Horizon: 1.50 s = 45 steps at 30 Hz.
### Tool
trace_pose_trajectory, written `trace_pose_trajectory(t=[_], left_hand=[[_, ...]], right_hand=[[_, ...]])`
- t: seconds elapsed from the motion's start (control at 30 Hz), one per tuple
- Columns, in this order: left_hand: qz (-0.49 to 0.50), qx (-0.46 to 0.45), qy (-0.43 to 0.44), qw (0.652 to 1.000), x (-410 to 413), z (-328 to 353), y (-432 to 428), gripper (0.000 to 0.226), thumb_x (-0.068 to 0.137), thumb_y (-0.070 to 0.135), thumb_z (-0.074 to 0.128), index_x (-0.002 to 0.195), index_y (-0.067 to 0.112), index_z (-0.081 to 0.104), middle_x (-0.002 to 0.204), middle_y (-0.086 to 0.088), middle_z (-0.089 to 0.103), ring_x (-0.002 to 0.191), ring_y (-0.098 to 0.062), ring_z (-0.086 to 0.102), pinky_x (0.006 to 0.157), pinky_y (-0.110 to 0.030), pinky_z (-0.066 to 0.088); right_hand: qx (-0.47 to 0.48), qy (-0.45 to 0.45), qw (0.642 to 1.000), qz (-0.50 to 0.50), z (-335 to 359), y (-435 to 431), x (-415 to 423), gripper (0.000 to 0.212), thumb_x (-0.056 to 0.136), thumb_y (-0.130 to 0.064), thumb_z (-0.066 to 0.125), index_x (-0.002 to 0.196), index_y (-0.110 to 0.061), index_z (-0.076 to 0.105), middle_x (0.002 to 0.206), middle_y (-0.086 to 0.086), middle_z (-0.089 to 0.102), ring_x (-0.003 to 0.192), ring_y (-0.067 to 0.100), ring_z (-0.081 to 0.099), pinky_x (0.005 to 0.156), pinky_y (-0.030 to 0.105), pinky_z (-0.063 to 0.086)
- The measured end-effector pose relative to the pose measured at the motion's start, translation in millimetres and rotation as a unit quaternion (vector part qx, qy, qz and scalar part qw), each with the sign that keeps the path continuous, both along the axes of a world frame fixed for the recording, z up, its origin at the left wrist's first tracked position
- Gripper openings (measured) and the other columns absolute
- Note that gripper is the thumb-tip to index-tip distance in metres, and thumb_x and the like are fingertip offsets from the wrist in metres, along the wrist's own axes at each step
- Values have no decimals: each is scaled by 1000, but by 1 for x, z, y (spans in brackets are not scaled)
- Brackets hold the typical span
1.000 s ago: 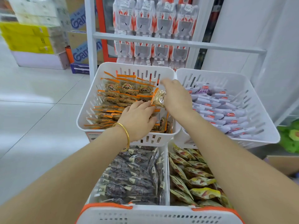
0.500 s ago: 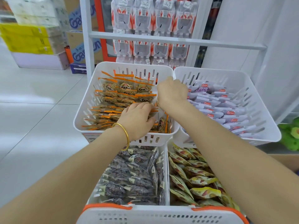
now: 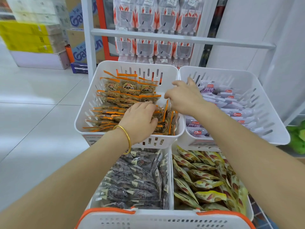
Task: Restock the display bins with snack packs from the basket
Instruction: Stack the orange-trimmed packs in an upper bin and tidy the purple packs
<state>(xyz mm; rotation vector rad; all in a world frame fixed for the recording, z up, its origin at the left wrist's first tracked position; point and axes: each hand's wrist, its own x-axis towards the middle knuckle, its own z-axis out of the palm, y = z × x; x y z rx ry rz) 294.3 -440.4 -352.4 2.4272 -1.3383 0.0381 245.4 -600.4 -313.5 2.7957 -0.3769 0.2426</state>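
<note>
The white basket (image 3: 165, 219) with orange trim sits along the bottom edge of the view, closest to the person.

Just beyond it are two white bins side by side. The lower left bin (image 3: 94, 199) is filled with clear packs of dark snacks (image 3: 137, 179). The lower right bin (image 3: 250, 212) holds yellow packs (image 3: 208, 182) printed with red.

Both forearms reach over these to the tier above. The left hand (image 3: 140, 119), with a gold bangle (image 3: 127, 138) at its wrist, lies palm down in the upper left bin (image 3: 165, 141), near that bin's near right corner. Its fingers bend over the tops of a few orange-edged snack packs (image 3: 122, 96) that stand on edge against the right wall. The fingertips are buried among them, so I cannot tell whether its grip has closed on a pack or only presses.

The right hand (image 3: 184, 96) hovers over the same bin by its right rim, about midway back. Its fingers curl downward and the thumb and forefinger are drawn close together just above the upright packs. Whether that narrow grip holds anything cannot be told.

The rest of the orange-edged packs lie in overlapping rows, from the near left corner to the far wall.

The upper right bin (image 3: 270, 123) touches its neighbour and carries purple-and-white packs (image 3: 231, 103).

Behind the bins a white rack bar (image 3: 165, 38) crosses in front of shrink-wrapped bottle multipacks (image 3: 153, 15). At far left, cartons (image 3: 29, 35) are stacked on the pale tiled floor (image 3: 33, 113).
</note>
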Motion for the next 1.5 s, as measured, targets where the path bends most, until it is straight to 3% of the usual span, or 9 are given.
trace_pose_trajectory(t=[0.2, 0.43, 0.6, 0.73, 0.87, 1.03, 1.13, 1.4, 1.5], left_hand=[[-45, -23, -20, 998, -2, 1, -4, 35, 98, 20, 38, 127, 27, 55, 148, 5, 35, 138, -18, 21, 114, -37, 20], [-26, 70, -35, 997, -1, -3, -14, 43, 100, 28, 31, 142, 34, 36, 157, 4, 15, 144, -21, 4, 116, -44, 8], [-13, -12, -15, 1000, -13, 7, 3, 39, 98, 20, 35, 133, 29, 51, 152, 0, 27, 141, -20, 12, 115, -38, 12], [-18, -135, -47, 990, -44, 17, 57, 28, 93, 13, 49, 115, 16, 66, 139, -5, 47, 133, -25, 30, 108, -25, 16], [-57, -60, 9, 997, -112, 5, 143, 25, 87, 15, 51, 103, 10, 70, 121, -10, 60, 117, -20, 45, 91, -12, 20], [-45, 223, 101, 968, -174, -43, 222, 31, 97, 30, 45, 125, 24, 56, 140, 2, 44, 130, -18, 33, 100, -17, 14], [-36, 337, 104, 935, -192, -63, 242, 37, 97, 37, 40, 132, 29, 47, 145, 2, 38, 132, -22, 30, 111, -33, 21], [-30, 388, 84, 917, -191, -85, 263, 43, 98, 41, 37, 137, 25, 40, 139, -4, 41, 130, -27, 30, 106, -46, 33], [-47, 393, 63, 916, -186, -81, 262, 43, 98, 40, 37, 138, 24, 40, 139, -5, 42, 129, -28, 31, 105, -46, 35]], right_hand=[[18, 7, 1000, 6, -3, -7, -3, 35, 94, -16, 45, 120, -30, 62, 138, 11, 51, 140, 15, 26, 115, 50, 3], [7, -42, 999, 17, -8, 1, -13, 41, 92, -8, 47, 127, -27, 56, 141, 11, 48, 142, 21, 22, 115, 45, 8], [16, -12, 999, 45, -12, 14, -29, 46, 90, -4, 43, 129, -25, 55, 143, -2, 48, 143, 19, 20, 116, 43, 7], [114, -167, 975, 89, -8, 34, -68, 44, 84, -2, 43, 119, -17, 64, 124, 3, 63, 128, 28, 44, 106, 42, 27], [335, -260, 895, 142, -58, 117, -148, 34, 85, -4, 42, 107, -8, 69, 109, 6, 68, 106, 24, 59, 89, 31, 42], [533, -3, 844, 61, -181, 212, -219, 35, 92, 0, 45, 117, -13, 65, 119, 2, 65, 111, 14, 58, 97, 28, 45], [575, 145, 804, 32, -248, 250, -240, 31, 94, -3, 47, 119, -12, 63, 123, 3, 63, 115, 17, 56, 94, 26, 42], [573, 279, 769, 48, -319, 325, -229, 37, 96, -14, 49, 132, -11, 52, 129, 8, 56, 103, 13, 58, 84, 27, 41], [577, 344, 740, 33, -327, 345, -219, 50, 90, -57, 49, 113, -14, 62, 115, 10, 63, 102, 26, 59, 87, 38, 46]])
